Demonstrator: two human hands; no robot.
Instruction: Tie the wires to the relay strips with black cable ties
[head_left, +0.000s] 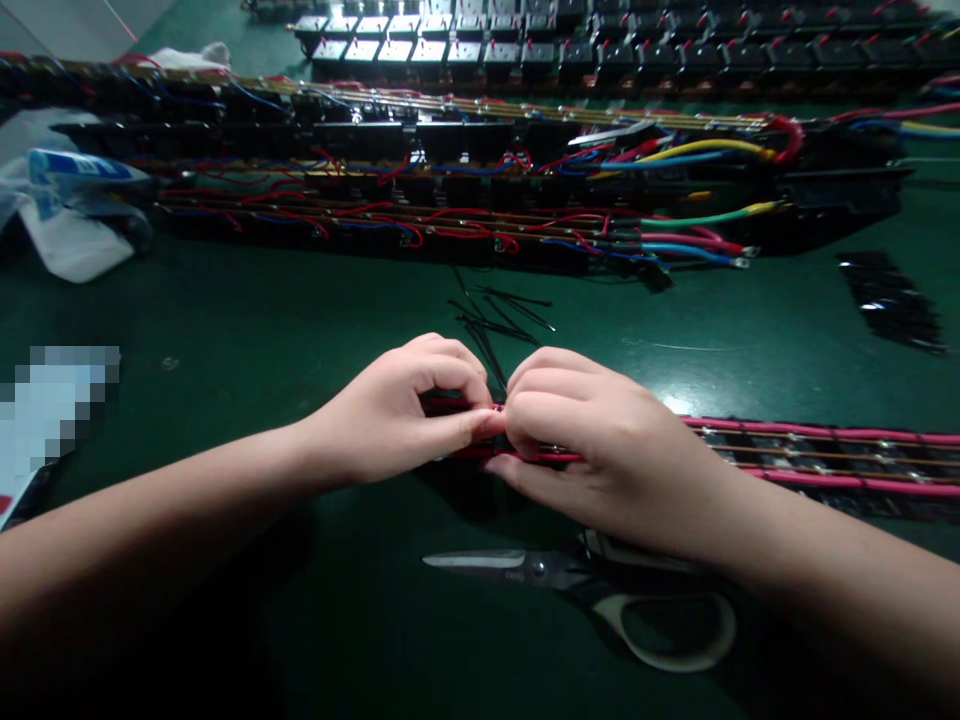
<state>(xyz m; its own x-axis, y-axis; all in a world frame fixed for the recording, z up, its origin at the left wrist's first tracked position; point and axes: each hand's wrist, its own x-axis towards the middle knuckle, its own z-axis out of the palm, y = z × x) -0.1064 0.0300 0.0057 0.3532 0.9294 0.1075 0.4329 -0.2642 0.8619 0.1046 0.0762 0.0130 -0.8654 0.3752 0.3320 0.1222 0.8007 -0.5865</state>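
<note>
A long dark strip [817, 452] with red wires along both edges and brass-coloured rods between them runs in from the right. At its left part, my left hand [405, 410] is closed, thumb and fingers pinching around a red wire [559, 456]. My right hand [592, 425] meets it there, its fingers curled together over the strip. What the right fingertips hold is hidden. Several loose black cable ties [506, 315] lie just beyond both hands, one reaching close to the right fingers. Below the right hand rest scissors [536, 568] with pale handles, blades pointing left.
Long wired assemblies [360, 215] with red, blue, yellow and green leads lie across the back. Rows of black blocks [480, 50] stand behind them. A bunch of black cable ties [889, 300] lies right, a plastic bag [82, 240] left, on the green table [247, 300].
</note>
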